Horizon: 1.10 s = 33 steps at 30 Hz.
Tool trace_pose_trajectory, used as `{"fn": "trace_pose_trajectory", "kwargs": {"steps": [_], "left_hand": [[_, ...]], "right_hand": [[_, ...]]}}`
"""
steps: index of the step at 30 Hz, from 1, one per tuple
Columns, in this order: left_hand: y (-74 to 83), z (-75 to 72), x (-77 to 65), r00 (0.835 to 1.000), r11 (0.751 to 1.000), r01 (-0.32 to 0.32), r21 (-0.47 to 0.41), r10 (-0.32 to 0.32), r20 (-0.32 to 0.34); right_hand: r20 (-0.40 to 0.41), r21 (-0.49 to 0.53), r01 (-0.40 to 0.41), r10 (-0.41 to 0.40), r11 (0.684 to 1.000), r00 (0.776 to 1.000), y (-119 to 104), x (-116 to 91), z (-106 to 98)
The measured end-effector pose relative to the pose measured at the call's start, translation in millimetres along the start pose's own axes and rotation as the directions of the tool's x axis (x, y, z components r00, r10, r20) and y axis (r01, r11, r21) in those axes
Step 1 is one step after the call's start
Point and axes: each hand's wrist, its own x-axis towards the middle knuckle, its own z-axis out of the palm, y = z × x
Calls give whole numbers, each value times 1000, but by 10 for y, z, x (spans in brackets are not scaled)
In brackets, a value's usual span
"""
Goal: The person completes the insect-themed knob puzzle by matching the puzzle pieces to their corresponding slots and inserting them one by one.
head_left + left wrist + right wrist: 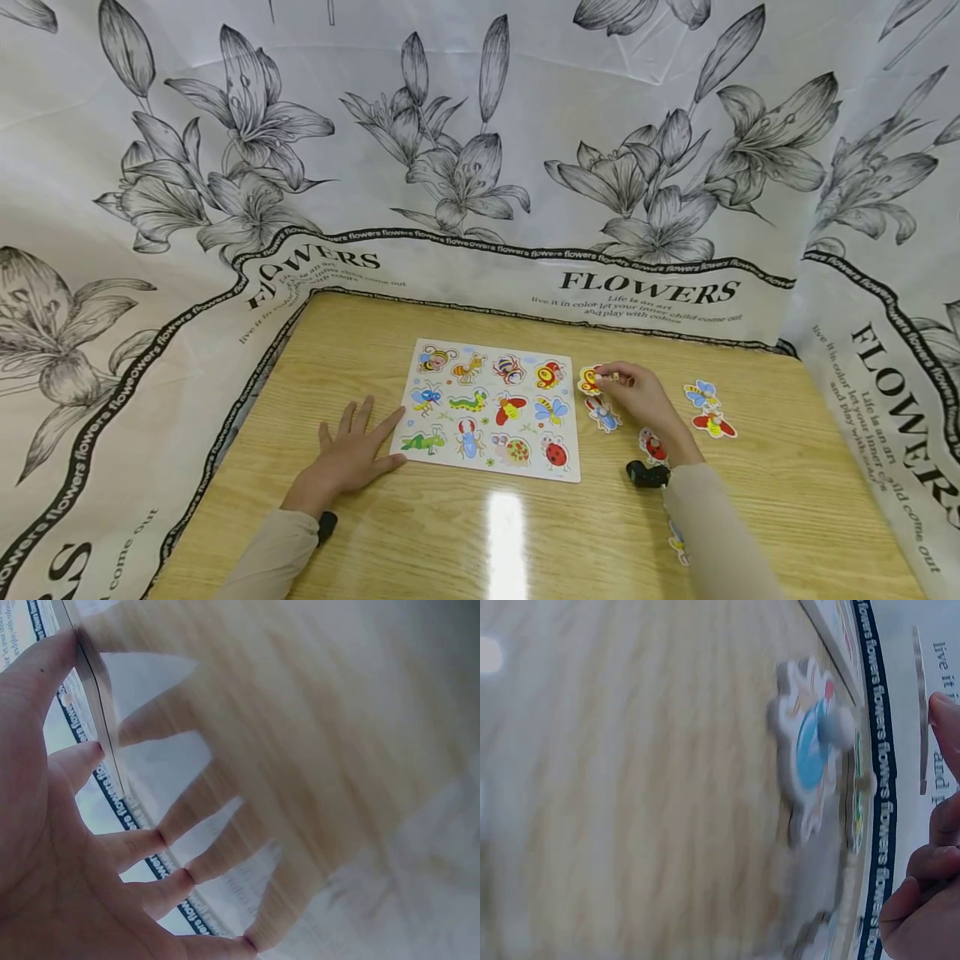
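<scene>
A white puzzle board (487, 475) printed with colourful insects lies on the table. My left hand (351, 454) rests flat at its left side, fingers spread, thumb and index finger at the board's edge; the left wrist view shows this hand (97, 847) with fingertips on the tabletop. Right of the board, my right hand (637, 400) pinches a red-and-yellow butterfly puzzle piece (588, 381). In the right wrist view that piece (922, 712) is edge-on, raised above the table at the fingertips. Just below it lies a blue stag beetle piece (602, 414) with a knob (836, 727).
Farther right lie a blue dragonfly piece (701, 393) and a red-winged piece (715, 424). A ladybug piece (652, 445) sits by the right wrist, and another piece (677, 542) is partly under the sleeve. Flower-printed cloth (465, 167) walls the wooden table (420, 542).
</scene>
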Motion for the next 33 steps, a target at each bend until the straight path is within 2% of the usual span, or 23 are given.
{"fn": "trace_pose_trajectory", "kwargs": {"steps": [8,11,15,23,33], "left_hand": [[-19,26,19,1000,1000,-6,-23,6,1],[-22,28,21,1000,1000,-6,-15,6,-1],[-26,30,18,1000,1000,-2,-4,2,-2],[-21,25,17,1000,1000,4,0,-4,-4],[-50,50,36,1000,1000,2,-3,-2,-4]], "right_hand": [[49,44,-7,5,999,999,-190,200,212],[68,48,19,-22,999,997,-231,269,273],[89,39,41,-44,998,995,-253,359,344],[134,41,-4,-1,999,991,-248,478,476],[162,-3,-11,11,1000,987,-261,530,541]]}}
